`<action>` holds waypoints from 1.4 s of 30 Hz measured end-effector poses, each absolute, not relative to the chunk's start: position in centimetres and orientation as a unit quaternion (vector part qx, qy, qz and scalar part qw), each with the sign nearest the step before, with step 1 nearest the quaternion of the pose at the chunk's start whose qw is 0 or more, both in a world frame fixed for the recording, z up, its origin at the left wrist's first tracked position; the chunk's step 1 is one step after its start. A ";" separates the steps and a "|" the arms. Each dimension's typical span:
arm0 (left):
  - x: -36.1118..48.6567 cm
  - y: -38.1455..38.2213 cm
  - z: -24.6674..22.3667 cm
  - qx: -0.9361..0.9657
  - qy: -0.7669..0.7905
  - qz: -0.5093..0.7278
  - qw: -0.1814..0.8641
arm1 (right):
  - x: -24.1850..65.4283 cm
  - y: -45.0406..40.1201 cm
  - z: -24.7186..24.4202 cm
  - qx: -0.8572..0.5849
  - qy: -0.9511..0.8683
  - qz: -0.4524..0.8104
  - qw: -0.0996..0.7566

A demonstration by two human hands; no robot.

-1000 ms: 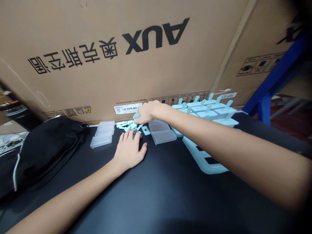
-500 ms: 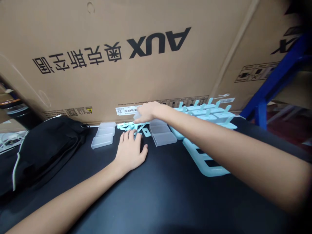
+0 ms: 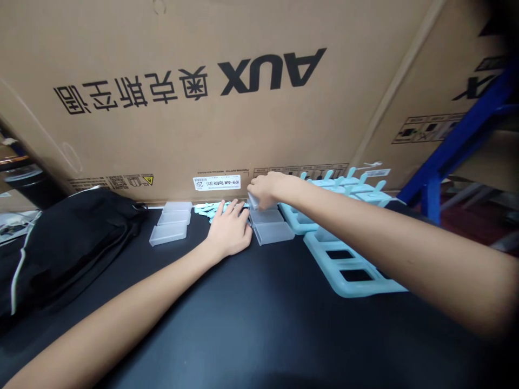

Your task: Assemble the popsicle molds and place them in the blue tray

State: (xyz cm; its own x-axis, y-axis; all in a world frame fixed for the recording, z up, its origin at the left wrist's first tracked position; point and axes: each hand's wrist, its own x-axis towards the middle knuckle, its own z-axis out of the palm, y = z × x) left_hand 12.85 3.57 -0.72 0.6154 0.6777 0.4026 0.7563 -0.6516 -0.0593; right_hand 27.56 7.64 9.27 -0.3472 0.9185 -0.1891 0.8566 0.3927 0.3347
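My right hand (image 3: 266, 190) is closed on a translucent ice-pop mold (image 3: 253, 201), above the back of the right-hand group of translucent molds (image 3: 274, 232). I cannot tell whether the held mold touches the others. My left hand (image 3: 230, 229) lies open, palm down with fingers spread, its fingertips over a pile of light-blue ice-pop sticks (image 3: 206, 208). The hand covers part of that pile. To its left stands another group of translucent molds (image 3: 168, 232). Beyond my right forearm, light-blue frames (image 3: 348, 289) hold molds topped with upright stick handles (image 3: 352, 173).
A large cardboard box (image 3: 162, 140) walls off the back of the black table (image 3: 227, 324). At the left lies a black bag (image 3: 85, 232) with a white cord, beside a dark bottle (image 3: 32, 186). A blue metal frame (image 3: 454, 140) rises at the right.
My right hand has moved right with its mold, from above the sticks to the right-hand molds. My left hand has slid right, and my view has shifted slightly.
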 end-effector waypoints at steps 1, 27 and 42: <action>12.8 3.6 -0.7 -0.892 -0.405 -0.174 0.104 | 27.4 7.6 9.2 0.543 0.816 0.092 0.176; 12.6 3.5 -1.5 -0.846 -0.480 -0.191 0.130 | 27.9 6.7 8.1 0.561 0.802 0.128 0.160; 12.5 3.6 -1.7 -0.853 -0.478 -0.175 0.114 | 27.8 6.6 7.5 0.545 0.809 0.173 0.138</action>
